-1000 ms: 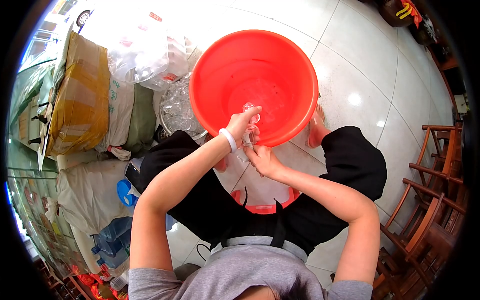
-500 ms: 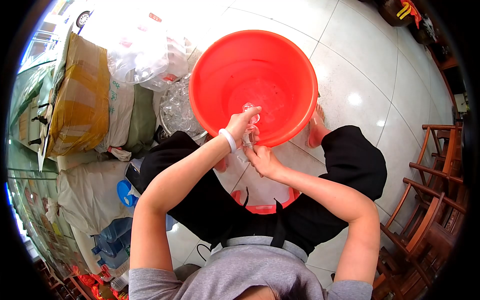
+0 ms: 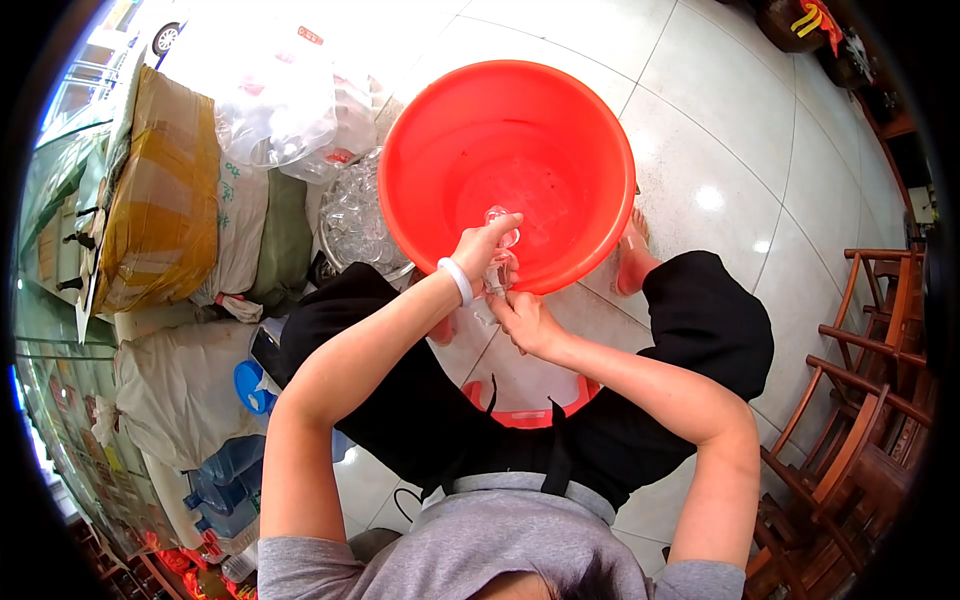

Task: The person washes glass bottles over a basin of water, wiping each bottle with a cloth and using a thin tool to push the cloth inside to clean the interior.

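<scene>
Tiled floor (image 3: 700,150). Two-handed step: my left hand (image 3: 478,246) grips clear piece (image 3: 500,272), right hand (image 3: 532,322) pinches near end; next needs steady hold.

Bright daylight from upper left; floor glare, curved fisheye edges.

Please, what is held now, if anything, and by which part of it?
Clear pieces, exact kind unclear: the left hand around the middle, the right hand at the near end.
</scene>
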`<action>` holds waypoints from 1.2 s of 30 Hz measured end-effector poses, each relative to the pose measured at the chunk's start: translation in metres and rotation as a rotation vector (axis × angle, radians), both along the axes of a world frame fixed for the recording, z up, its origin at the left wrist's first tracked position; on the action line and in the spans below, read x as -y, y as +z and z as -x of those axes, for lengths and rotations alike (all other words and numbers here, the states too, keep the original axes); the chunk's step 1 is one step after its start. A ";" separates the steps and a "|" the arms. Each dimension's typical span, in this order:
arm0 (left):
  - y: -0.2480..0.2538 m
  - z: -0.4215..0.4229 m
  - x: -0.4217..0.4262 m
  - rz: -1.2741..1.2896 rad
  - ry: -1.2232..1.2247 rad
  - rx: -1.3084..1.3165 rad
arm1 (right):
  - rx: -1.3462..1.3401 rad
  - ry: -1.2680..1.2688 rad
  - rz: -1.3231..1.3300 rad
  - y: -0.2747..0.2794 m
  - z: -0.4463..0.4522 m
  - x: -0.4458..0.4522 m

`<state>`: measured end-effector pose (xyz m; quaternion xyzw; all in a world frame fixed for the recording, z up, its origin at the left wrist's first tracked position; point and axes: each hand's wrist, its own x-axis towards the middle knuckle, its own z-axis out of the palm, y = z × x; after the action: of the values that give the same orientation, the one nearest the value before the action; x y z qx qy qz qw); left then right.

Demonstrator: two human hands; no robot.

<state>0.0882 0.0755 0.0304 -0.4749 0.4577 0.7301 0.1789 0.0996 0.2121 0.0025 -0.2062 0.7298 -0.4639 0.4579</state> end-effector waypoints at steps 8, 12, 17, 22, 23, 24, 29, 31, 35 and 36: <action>-0.003 -0.001 0.001 -0.022 -0.005 -0.028 | 0.023 -0.042 0.078 -0.006 -0.001 0.000; 0.000 0.000 0.000 -0.002 0.002 0.000 | 0.005 -0.026 0.045 0.001 0.000 0.000; -0.002 -0.001 0.001 -0.019 -0.029 -0.020 | 0.034 -0.014 0.013 0.011 0.003 -0.001; 0.002 0.000 0.000 0.007 -0.034 0.005 | -0.033 -0.070 0.160 0.005 -0.001 0.000; 0.002 0.000 0.000 0.006 -0.036 0.007 | -0.060 -0.093 0.209 0.005 -0.002 0.000; 0.001 0.000 0.000 0.002 -0.037 0.001 | -0.060 -0.088 0.195 0.004 -0.002 0.000; -0.004 0.000 0.000 -0.014 -0.019 -0.010 | -0.009 -0.086 0.165 0.013 0.000 -0.001; -0.004 0.000 0.000 -0.020 -0.010 -0.019 | 0.060 -0.016 0.052 0.017 0.003 -0.002; -0.003 0.000 0.000 -0.021 -0.022 -0.028 | 0.083 0.013 -0.004 0.015 0.004 -0.001; -0.004 0.000 0.000 -0.024 -0.019 -0.029 | 0.084 0.007 -0.009 0.014 0.003 -0.001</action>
<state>0.0880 0.0753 0.0268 -0.4578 0.4557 0.7406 0.1848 0.0962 0.2132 0.0165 -0.1872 0.7111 -0.4674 0.4906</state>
